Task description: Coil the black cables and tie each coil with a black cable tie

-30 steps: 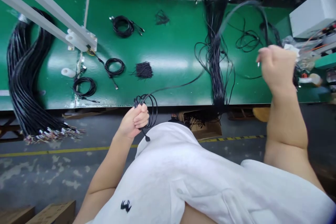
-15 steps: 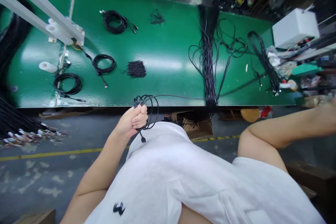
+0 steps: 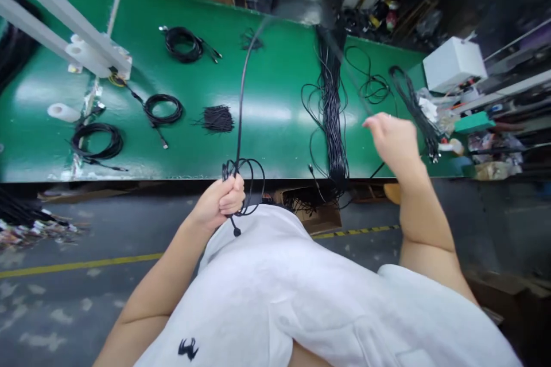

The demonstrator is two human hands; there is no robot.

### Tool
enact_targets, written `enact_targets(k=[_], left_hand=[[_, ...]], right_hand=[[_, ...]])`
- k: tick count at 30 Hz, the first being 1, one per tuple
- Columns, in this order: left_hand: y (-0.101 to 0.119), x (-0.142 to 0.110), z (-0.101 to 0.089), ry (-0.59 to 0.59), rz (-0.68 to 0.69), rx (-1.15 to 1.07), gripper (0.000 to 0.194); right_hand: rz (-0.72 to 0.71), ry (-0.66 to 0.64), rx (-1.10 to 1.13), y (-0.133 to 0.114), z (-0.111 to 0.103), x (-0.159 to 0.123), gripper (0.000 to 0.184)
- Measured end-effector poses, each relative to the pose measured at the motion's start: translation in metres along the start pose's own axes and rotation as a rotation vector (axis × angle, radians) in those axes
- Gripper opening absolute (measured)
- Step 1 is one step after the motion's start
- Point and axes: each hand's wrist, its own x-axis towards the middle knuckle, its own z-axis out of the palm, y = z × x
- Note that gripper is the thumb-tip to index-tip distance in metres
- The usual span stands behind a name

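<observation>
The left hand (image 3: pixel 224 202) is closed in a fist around several loops of a thin, round black cable (image 3: pixel 240 126), just in front of the near edge of the long, glossy green table (image 3: pixel 275 149). The loops stand out past the fist and overlap that edge in view; a small black connector (image 3: pixel 236 232) dangles below the fingers. From the fist the cable rises in a tall arc, blurred at its top near the table's far edge. A blurred length comes down to the right hand (image 3: pixel 394 143), whose curled fingers look closed on it; the fingertips' grip is hard to make out. This hand is over the table's right part, its wrist crossing the near edge in view.

A wide stretch of green surface separates a flat pile of short black strips (image 3: pixel 217 119) from a long bundle of black cables (image 3: pixel 331 109), which spans the table and reaches the near edge, between the two hands.
</observation>
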Motion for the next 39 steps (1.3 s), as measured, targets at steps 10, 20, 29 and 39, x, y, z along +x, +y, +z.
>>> enact_targets(k=[10,20,29,39], left_hand=[[-0.012,0.0,-0.016,0.182,0.04,0.396,0.038],[0.007,-0.018,-0.03,0.427,0.222,0.381,0.025],[0.056,-0.047,-0.063,0.626,0.265,0.13,0.016],[-0.007,-0.014,-0.015,0.197,-0.011,0.479,0.042]], right_hand=[[-0.975,-0.551,0.738,-0.102,0.008,-0.048,0.039],[-0.857,-0.612,0.862,-0.078,0.016,-0.013,0.038],[-1.027,-0.744,0.818,-0.054,-0.012,-0.051,0.032],[-0.886,-0.455,1.202,-0.148,-0.005,0.003,0.04]])
